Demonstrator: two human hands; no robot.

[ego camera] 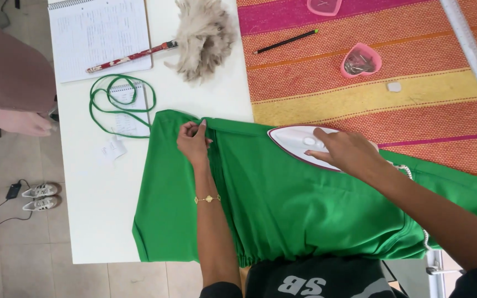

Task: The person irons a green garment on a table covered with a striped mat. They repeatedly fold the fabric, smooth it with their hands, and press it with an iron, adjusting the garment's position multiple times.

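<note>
A bright green garment (pixel 282 204) lies spread across the white table (pixel 95 209) and onto a striped mat. My left hand (pixel 193 142) pinches a fold at the garment's upper edge, fingers closed on the cloth. My right hand (pixel 344 150) grips the handle of a white iron (pixel 296 139) whose pointed tip faces left, resting flat on the green fabric just right of my left hand. A gold bracelet sits on my left wrist.
An orange, pink and yellow striped mat (pixel 371 83) covers the table's right part, with a pink heart-shaped pin dish (pixel 361 60), a pencil (pixel 285 42) and a metal ruler (pixel 473 52). A notebook (pixel 97 33), green cord (pixel 118 105), feather duster (pixel 202 36) lie at left.
</note>
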